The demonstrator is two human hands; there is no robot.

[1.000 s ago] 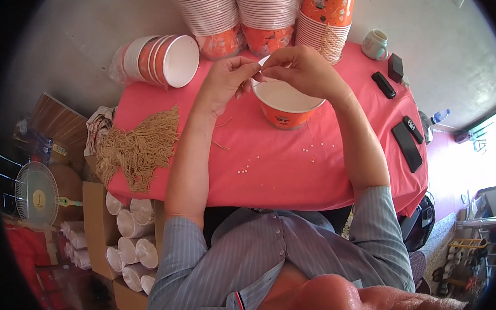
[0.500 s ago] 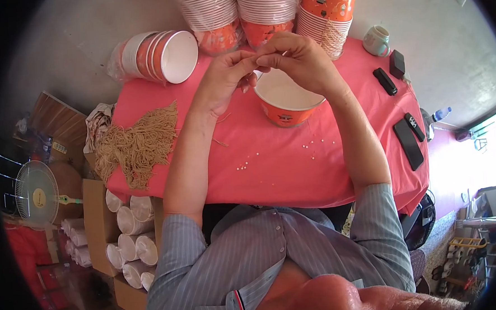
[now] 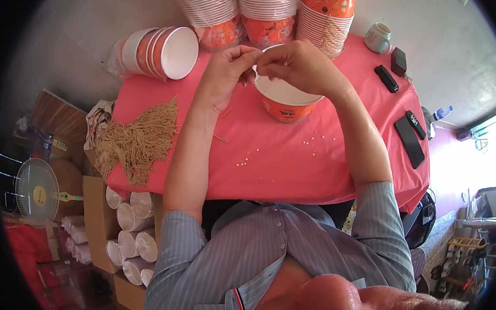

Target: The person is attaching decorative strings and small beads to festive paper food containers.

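Note:
Both my hands meet over the left part of the rim of an orange paper bucket with a white inside. My left hand has its thumb and fingertips pressed together. Against those fingertips, my right hand is closed with its fingers curled, partly covering the bucket's opening. Whatever is pinched between them is too small or hidden to make out. Small white beads lie scattered on the pink tablecloth in front of the bucket. A short strand of tan cord rests near my left wrist.
A heap of tan cords covers the table's left side. Nested buckets lie tipped over behind it; tall stacks of buckets stand at the back. To the right are a mug, a black phone and a small black device.
My right hand has turned and come down slightly, its fingers now curled lower beside the left fingertips. My left hand stays nearly in place, still pinched.

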